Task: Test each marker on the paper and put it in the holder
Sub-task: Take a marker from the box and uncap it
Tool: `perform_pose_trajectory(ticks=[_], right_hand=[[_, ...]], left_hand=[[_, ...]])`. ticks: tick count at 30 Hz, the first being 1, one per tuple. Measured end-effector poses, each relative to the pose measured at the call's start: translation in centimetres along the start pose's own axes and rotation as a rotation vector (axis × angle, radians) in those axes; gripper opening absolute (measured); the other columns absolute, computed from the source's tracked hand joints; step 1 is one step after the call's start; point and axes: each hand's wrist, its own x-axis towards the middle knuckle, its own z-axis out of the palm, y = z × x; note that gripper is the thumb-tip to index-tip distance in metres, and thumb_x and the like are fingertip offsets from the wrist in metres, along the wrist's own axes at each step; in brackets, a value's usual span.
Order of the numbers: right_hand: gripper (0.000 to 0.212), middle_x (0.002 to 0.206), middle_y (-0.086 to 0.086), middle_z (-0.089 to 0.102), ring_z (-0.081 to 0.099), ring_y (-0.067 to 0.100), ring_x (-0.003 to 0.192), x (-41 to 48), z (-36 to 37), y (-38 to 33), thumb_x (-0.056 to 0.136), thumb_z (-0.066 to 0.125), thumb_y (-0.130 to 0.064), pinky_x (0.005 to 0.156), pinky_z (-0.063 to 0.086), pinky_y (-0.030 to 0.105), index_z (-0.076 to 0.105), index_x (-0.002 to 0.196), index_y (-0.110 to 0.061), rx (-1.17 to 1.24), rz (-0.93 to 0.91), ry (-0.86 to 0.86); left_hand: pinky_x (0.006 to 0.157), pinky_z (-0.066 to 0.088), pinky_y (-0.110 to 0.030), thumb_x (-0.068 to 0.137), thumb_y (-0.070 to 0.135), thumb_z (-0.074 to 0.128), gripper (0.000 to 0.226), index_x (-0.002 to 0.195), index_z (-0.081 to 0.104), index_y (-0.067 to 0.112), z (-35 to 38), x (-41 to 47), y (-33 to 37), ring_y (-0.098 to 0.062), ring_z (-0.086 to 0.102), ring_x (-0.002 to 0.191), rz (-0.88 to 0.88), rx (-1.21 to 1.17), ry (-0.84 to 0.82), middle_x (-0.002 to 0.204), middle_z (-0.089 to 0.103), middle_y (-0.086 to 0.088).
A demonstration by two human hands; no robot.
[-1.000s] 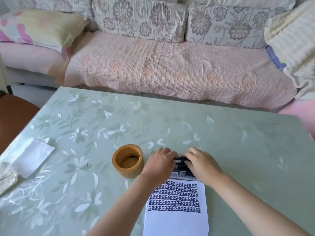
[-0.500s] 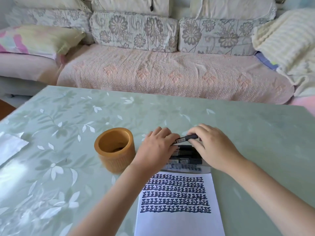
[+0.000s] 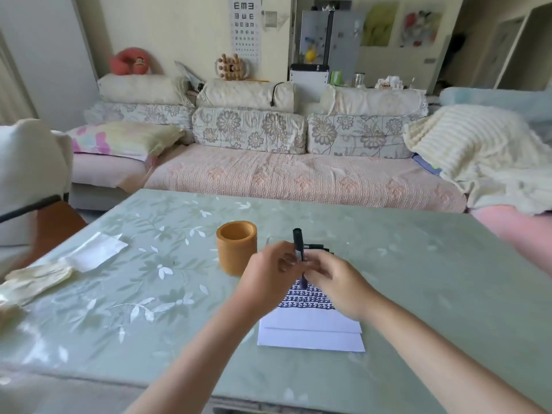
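Observation:
A black marker [image 3: 298,245] stands nearly upright above the table, held between both hands. My left hand [image 3: 270,274] grips its middle from the left, and my right hand [image 3: 334,282] holds it from the right. Below the hands lies white paper [image 3: 310,330] with rows of dark blue marks at its top. Behind the hands, a clear case with more black markers [image 3: 316,247] is partly hidden. The round orange-brown holder [image 3: 236,246] stands just left of my left hand, its inside hidden from here.
The green floral table [image 3: 418,279] carries a white paper scrap [image 3: 95,251] and a crumpled cream cloth [image 3: 35,280] at the left. A sofa [image 3: 298,177] runs along the far side, and a brown chair seat [image 3: 53,228] sits at the left corner.
The hands lifted one marker out of the case and turned it from lying flat to upright. The camera tilted up, so more of the room shows.

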Motion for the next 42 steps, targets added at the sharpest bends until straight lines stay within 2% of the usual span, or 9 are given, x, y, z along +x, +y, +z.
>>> perform_pose_trajectory(ticks=[5,7,9,12,19,26,34,36,42], right_hand=[[0.02,0.08,-0.001,0.054,0.053,0.008,0.072,-3.1,2.2,-1.8,0.104,0.044,-0.021,0.069,0.04,0.029,0.064,0.106,-0.019,-0.164,0.07,-0.078],[0.021,0.079,0.0,0.053,0.054,0.008,0.067,-3.4,2.7,-2.0,0.104,0.041,-0.02,0.068,0.042,0.028,0.061,0.099,-0.014,-0.228,0.105,-0.085],[0.023,0.079,-0.004,0.049,0.048,0.009,0.067,-3.3,2.9,-1.7,0.103,0.04,-0.02,0.066,0.039,0.027,0.058,0.089,-0.02,-0.328,0.116,-0.08],[0.029,0.08,-0.008,0.052,0.043,0.012,0.07,-2.8,2.7,-0.7,0.103,0.039,-0.02,0.069,0.038,0.033,0.051,0.079,-0.031,-0.432,0.132,-0.094],[0.026,0.095,-0.025,0.056,0.05,0.007,0.086,-1.9,2.8,2.3,0.104,0.038,-0.03,0.076,0.041,0.022,0.055,0.123,-0.036,-0.595,0.08,-0.118],[0.026,0.104,-0.009,0.054,0.054,0.015,0.097,0.4,3.0,5.2,0.106,0.034,-0.035,0.08,0.043,0.033,0.055,0.118,-0.024,-0.653,-0.038,-0.135],[0.005,0.083,-0.007,0.057,0.057,0.019,0.072,3.4,3.1,7.3,0.094,0.06,-0.027,0.054,0.03,0.028,0.06,0.097,-0.022,-1.034,-0.351,-0.035],[0.013,0.077,-0.006,0.054,0.054,0.018,0.066,3.9,3.1,7.5,0.094,0.05,-0.027,0.051,0.032,0.028,0.061,0.092,-0.022,-1.093,-0.412,-0.003],[0.022,0.084,-0.003,0.06,0.055,0.028,0.081,4.0,4.2,6.6,0.104,0.039,-0.037,0.068,0.041,0.038,0.054,0.09,-0.027,-0.85,-0.105,-0.182]], left_hand=[[0.066,0.046,-0.013,0.08,0.023,0.077,0.027,0.069,0.061,0.041,-1.7,-4.0,-0.8,-0.002,0.062,0.073,-0.022,-0.079,0.027,0.077,0.063,0.014],[0.067,0.047,-0.013,0.08,0.026,0.077,0.016,0.084,0.064,0.035,-2.1,-4.7,-2.0,-0.007,0.062,0.077,-0.079,-0.086,0.037,0.087,0.064,0.011],[0.065,0.046,-0.011,0.082,0.028,0.076,0.032,0.109,0.058,0.029,-2.6,-5.3,-3.2,-0.004,0.061,0.077,-0.099,-0.038,0.06,0.097,0.061,0.014],[0.069,0.049,-0.018,0.086,0.033,0.069,0.05,0.13,0.046,0.039,-3.3,-5.3,-5.0,0.001,0.059,0.087,0.088,0.23,-0.014,0.11,0.054,0.023],[0.064,0.043,-0.032,0.095,0.037,0.055,0.019,0.107,0.064,0.025,-1.2,-3.8,-7.8,-0.018,0.058,0.087,0.296,0.497,-0.148,0.099,0.061,0.007],[0.053,0.034,-0.025,0.093,0.034,0.058,0.013,0.092,0.066,0.024,0.6,0.3,-9.4,-0.013,0.054,0.074,0.509,0.603,-0.217,0.08,0.06,0.009],[0.059,0.039,-0.033,0.097,0.036,0.052,0.03,0.071,0.055,0.021,0.2,1.3,-11.2,-0.013,0.048,0.062,0.115,0.367,-0.412,0.066,0.055,0.005],[0.058,0.036,-0.03,0.096,0.03,0.054,0.031,0.067,0.053,0.019,-0.5,1.6,-11.4,-0.012,0.043,0.059,0.042,0.237,-0.457,0.061,0.052,0.004],[0.058,0.04,-0.027,0.095,0.03,0.059,0.014,0.094,0.069,0.02,-1.1,1.3,-13.0,-0.008,0.048,0.069,0.34,0.38,-0.355,0.074,0.057,0.01]])
